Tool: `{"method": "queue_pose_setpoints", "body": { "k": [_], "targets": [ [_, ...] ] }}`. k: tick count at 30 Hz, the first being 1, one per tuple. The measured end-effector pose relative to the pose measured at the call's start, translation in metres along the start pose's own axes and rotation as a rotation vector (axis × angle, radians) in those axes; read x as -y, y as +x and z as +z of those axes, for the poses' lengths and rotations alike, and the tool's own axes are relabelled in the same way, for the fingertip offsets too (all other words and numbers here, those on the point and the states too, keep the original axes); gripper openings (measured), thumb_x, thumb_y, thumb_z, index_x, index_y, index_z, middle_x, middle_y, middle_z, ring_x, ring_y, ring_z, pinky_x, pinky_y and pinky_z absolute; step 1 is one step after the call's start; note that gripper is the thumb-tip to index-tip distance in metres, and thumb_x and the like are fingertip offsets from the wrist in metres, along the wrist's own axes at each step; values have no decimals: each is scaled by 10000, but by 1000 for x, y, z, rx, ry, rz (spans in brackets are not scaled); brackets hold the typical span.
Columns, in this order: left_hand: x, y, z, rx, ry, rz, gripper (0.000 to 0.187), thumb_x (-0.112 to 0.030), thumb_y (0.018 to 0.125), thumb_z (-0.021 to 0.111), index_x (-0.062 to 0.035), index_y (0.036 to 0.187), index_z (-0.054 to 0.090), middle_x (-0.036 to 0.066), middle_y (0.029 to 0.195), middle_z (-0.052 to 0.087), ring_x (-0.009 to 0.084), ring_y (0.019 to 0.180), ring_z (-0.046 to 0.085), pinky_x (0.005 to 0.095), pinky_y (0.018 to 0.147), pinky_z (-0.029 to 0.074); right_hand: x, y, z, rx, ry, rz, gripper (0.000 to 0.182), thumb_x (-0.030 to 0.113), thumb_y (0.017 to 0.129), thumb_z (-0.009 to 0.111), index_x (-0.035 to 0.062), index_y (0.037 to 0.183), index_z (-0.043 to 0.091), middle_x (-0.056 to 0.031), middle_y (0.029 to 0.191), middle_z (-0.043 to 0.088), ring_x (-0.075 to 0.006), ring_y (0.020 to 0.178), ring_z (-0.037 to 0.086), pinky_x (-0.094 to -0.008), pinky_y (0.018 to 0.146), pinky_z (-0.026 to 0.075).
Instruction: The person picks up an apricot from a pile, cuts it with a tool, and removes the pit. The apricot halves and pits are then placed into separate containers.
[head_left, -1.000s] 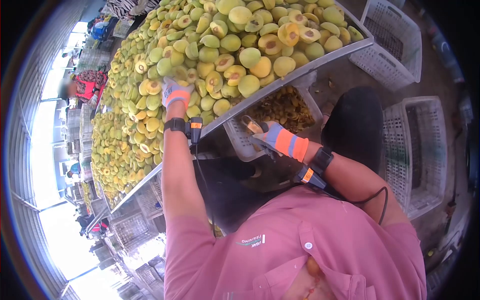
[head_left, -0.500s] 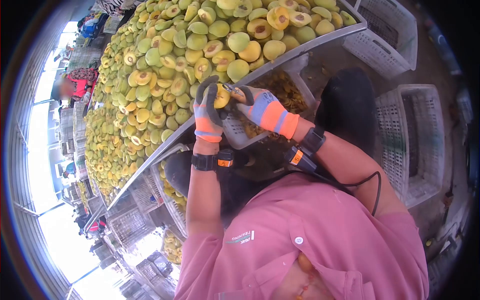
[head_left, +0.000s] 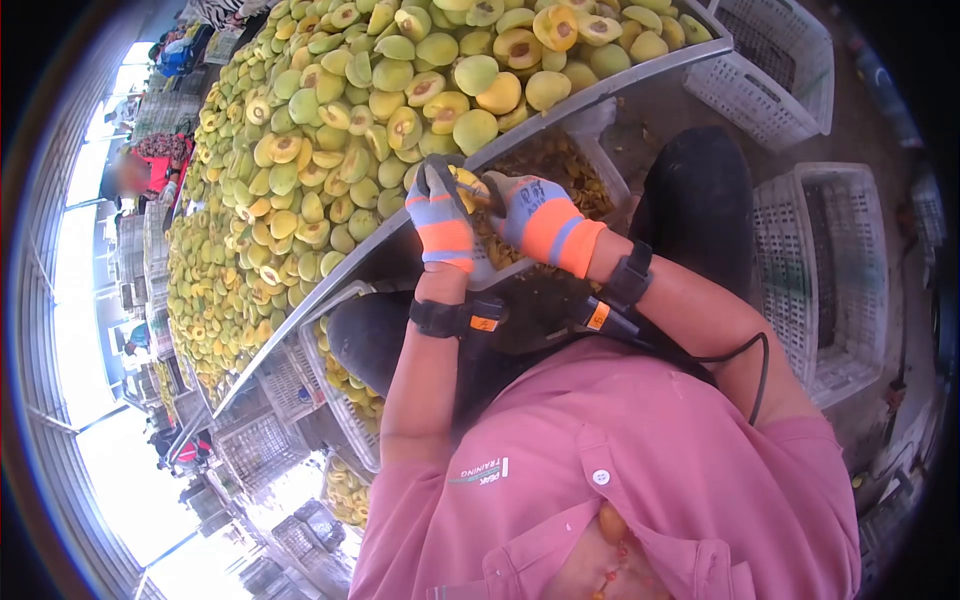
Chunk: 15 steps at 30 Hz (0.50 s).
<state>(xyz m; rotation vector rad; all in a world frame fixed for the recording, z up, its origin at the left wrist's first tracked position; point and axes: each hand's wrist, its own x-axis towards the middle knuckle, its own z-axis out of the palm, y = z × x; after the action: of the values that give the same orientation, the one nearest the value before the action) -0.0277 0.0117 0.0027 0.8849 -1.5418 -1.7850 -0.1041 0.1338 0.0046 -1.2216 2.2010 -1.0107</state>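
Observation:
A halved yellow peach (head_left: 464, 180) is in my left hand (head_left: 441, 218), with the gloved fingers curled round it. My right hand (head_left: 545, 215), also in a grey and orange glove, is closed on a small hand tool (head_left: 484, 193). The tool meets the peach half, but fingers mostly hide its working end. Both hands are close together over the near rim of a table heaped with green-yellow peach halves (head_left: 345, 175), several with brown stones or hollows showing. Below the hands stands a crate (head_left: 600, 165) holding yellow-brown scraps.
A metal table rim (head_left: 600, 92) runs diagonally past my hands. White plastic crates (head_left: 815, 375) stand on the right, with another crate (head_left: 765, 105) at upper right. Near my knee is a crate of peach pieces (head_left: 345, 385). Another person (head_left: 160, 170) is at the far left.
My left hand has shifted slightly right and turned over the peach half, closer to my right hand. The tool is more covered now. My right hand has barely moved.

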Motion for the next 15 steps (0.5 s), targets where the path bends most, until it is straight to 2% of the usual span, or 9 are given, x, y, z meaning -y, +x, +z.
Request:
{"method": "queue_pose_setpoints", "body": {
  "k": [1,4,7,9,12,13,15],
  "targets": [
    [0,-2,1,1,75,36,239,-208,980,493,-14,1017,628,34,898,631,134,800,582,271,683,479,-2,-2,2,-7,48,-16,262,238,795,634,51,979,640,-195,931,670,-348,828,642,-416,762,505],
    [-5,-8,-1,76,294,134,229,-170,978,485,6,997,632,39,871,636,135,788,566,272,692,460,-16,-2,9,151,587,-66,366,208,779,621,35,1099,583,-187,902,671,-353,829,638,-384,743,504],
    [-18,-15,-10,187,451,198,247,-179,974,489,17,979,639,58,838,641,141,754,554,274,687,455,-21,-1,14,431,722,97,386,218,772,640,29,1103,579,-138,843,673,-289,770,647,-364,684,497],
    [-26,-20,-16,220,526,292,275,-214,978,488,11,960,645,75,814,644,154,727,553,281,690,459,-25,-7,29,451,721,5,329,238,804,641,33,1057,598,-97,806,661,-215,736,633,-348,643,490],
    [-39,-28,-28,326,479,293,300,-240,984,482,15,984,639,69,828,642,150,744,561,288,696,461,-33,-9,34,550,826,-402,233,230,883,617,32,1005,619,-18,768,621,-87,680,566,-278,567,458],
    [-52,-33,-30,318,497,243,318,-263,986,482,18,1012,629,58,833,631,139,745,554,294,701,461,-24,-13,22,621,1004,-275,222,219,893,609,30,1010,618,-15,772,620,-82,667,558,-266,563,452],
    [-59,-38,-61,102,363,179,299,-239,990,474,19,1027,622,56,865,629,132,811,553,268,750,456,-11,-18,0,759,1428,32,185,175,905,587,25,1006,627,-7,754,614,-65,633,537,-230,544,429]
  ]
}}
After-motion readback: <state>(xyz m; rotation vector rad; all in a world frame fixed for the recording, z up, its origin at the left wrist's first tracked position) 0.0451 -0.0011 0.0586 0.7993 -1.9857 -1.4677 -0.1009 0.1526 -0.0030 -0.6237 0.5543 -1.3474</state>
